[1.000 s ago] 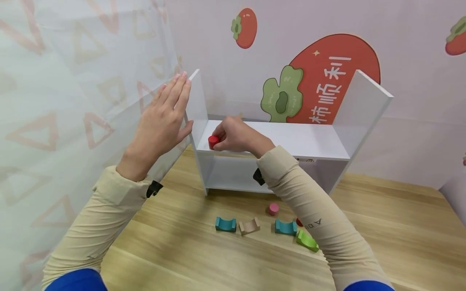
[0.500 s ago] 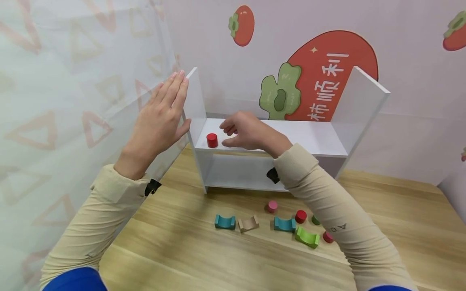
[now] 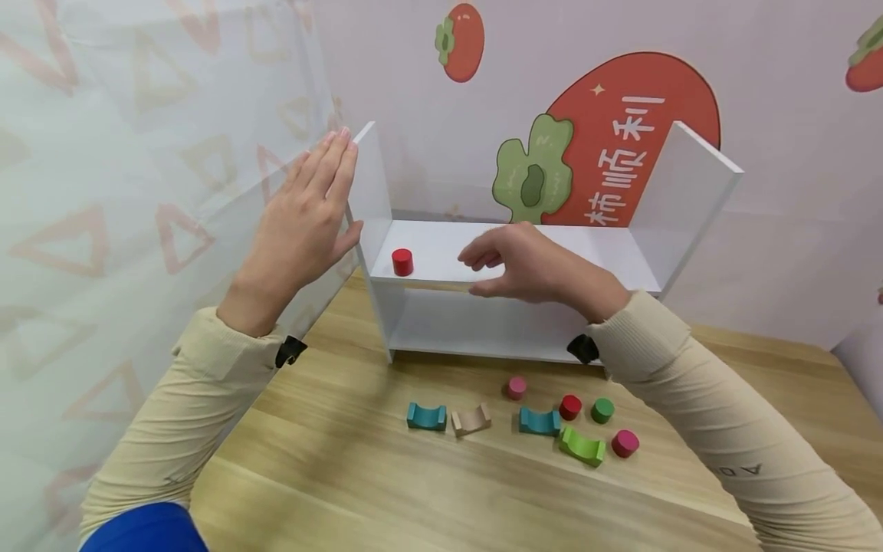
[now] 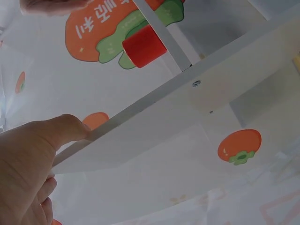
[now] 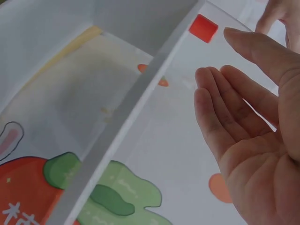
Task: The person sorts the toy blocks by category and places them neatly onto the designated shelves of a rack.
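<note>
A red cylinder block (image 3: 403, 262) stands upright near the left end of the upper board of a white shelf unit (image 3: 441, 287). My left hand (image 3: 303, 207) lies with straight fingers along the outside of the shelf's left side panel (image 3: 371, 184). Its thumb touches the panel's front edge, seen also in the left wrist view, where the red block (image 4: 144, 46) shows beyond the panel. To the right of the block, my right hand (image 3: 531, 264) hovers at the upper board's front edge. Its fingers and thumb are apart with nothing between them, as the right wrist view confirms.
On the wooden table before the shelf lie two teal arch blocks (image 3: 426, 416), a tan one (image 3: 471, 420) and a lime one (image 3: 582, 446). Near them stand pink (image 3: 516, 388), red (image 3: 570, 407), green (image 3: 602, 410) and magenta (image 3: 625, 443) cylinders. A patterned wall sheet (image 3: 138, 230) rises at left.
My right hand has let go of the red cylinder block on the upper board and moved away to the right. My left hand stays at the side panel.
</note>
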Tool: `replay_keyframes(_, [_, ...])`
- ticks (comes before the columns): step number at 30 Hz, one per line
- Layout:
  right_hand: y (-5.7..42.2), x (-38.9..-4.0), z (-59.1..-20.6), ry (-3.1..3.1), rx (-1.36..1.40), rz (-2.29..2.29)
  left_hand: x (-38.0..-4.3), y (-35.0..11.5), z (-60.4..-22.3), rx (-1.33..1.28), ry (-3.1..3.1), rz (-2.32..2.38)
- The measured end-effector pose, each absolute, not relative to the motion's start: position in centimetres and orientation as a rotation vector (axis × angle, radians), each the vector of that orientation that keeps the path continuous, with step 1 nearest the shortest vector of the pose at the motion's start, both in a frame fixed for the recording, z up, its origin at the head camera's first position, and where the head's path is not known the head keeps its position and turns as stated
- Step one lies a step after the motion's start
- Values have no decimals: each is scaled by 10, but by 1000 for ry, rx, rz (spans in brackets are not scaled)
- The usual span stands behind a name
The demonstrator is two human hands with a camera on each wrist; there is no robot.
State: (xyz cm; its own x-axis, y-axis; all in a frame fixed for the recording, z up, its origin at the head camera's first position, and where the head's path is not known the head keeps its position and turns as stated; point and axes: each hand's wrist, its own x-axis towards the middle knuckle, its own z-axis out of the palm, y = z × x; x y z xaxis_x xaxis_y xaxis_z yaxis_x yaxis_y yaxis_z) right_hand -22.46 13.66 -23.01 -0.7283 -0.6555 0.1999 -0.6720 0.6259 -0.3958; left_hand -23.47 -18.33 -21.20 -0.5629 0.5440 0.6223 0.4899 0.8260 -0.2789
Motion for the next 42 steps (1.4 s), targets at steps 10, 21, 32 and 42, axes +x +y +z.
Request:
replay_keyframes(10, [167, -206, -261, -2831, 1209, 647, -236, -182, -213, -759, -2262, 97])
replay_keyframes(21, [187, -201, -302, -2891, 1245, 663, -234, -184, -211, -766, -2261, 80])
replay_keyframes(32, [200, -198, -345, -2950, 1194, 722, -234, -184, -211, -765, -2252, 80])
replay_keyframes(42, [203, -192, -383, -2955, 1129, 764, -232, -184, -210, -771, -2238, 98])
